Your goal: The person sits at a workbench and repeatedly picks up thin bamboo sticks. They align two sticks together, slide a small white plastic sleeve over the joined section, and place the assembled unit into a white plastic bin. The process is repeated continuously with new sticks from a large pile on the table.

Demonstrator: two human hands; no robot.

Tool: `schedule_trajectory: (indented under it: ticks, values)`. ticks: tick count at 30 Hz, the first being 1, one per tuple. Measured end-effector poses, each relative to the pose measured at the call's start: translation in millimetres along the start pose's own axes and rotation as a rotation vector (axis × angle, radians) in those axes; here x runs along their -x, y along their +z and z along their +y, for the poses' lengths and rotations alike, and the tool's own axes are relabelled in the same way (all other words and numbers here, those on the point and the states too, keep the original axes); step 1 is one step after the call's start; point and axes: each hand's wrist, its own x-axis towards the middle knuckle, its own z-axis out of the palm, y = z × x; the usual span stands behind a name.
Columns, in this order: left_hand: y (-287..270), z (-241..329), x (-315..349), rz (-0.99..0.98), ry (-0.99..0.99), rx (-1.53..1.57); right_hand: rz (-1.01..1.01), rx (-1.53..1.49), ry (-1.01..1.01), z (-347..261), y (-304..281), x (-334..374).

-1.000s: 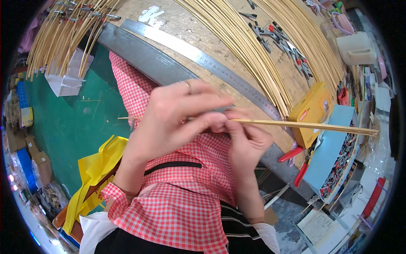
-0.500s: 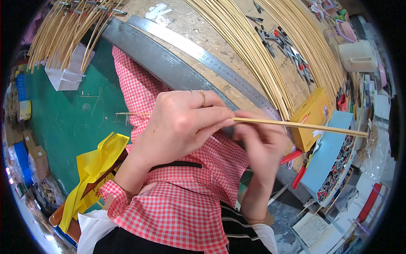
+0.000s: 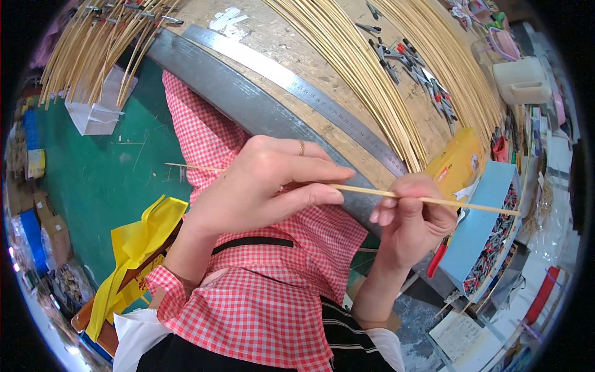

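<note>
A thin bamboo strip [image 3: 361, 190] lies across in front of me, its right end tilted slightly down. Its far left end sticks out past my wrist over the checked apron. My left hand [image 3: 266, 180] holds it loosely, the strip running beneath its fingers, thumb and forefinger slightly parted at the tips. Further right, my right hand [image 3: 416, 217] pinches the same strip between thumb and fingers, and a short length extends beyond it. Part of the strip is hidden behind the left hand. Beyond both hands lies a long steel ruler [image 3: 285, 77] at the bench edge.
Long bundles of bamboo strips [image 3: 347, 68] lie on the bench [image 3: 297, 31], with several black clips [image 3: 396, 59] between them. Clamped strips [image 3: 99, 56] overhang at far left. A yellow box [image 3: 455, 158] and a blue clip-filled box [image 3: 483, 217] stand at right. Yellow cloth [image 3: 139, 232] hangs at lower left.
My right hand has moved right along the strip, from beside the left fingers to a pinch nearer the end. The left thumb and forefinger have parted a little, and the strip's right end sits lower.
</note>
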Motion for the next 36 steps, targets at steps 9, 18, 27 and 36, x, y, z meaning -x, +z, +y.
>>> schedule_trajectory:
  ticks: [9, 18, 27, 36]
  values:
    - [-6.8, 0.3, 1.4, 0.043, -0.093, 0.141, -0.434, 0.275, -0.002, -9.3, -2.2, -47.3]
    - [-16.4, -4.9, 1.1, 0.197, -0.17, 0.064, -0.465, 1.385, -0.259, 53.4, -28.7, -167.4]
    - [-17.8, -11.1, 2.7, 0.207, -0.207, 0.035, -0.355, 1.291, -0.178, 55.3, -27.0, -169.4]
    - [-20.2, -11.6, 2.6, 0.221, -0.215, -0.034, -0.297, 0.687, 0.203, 34.5, -23.0, -74.6]
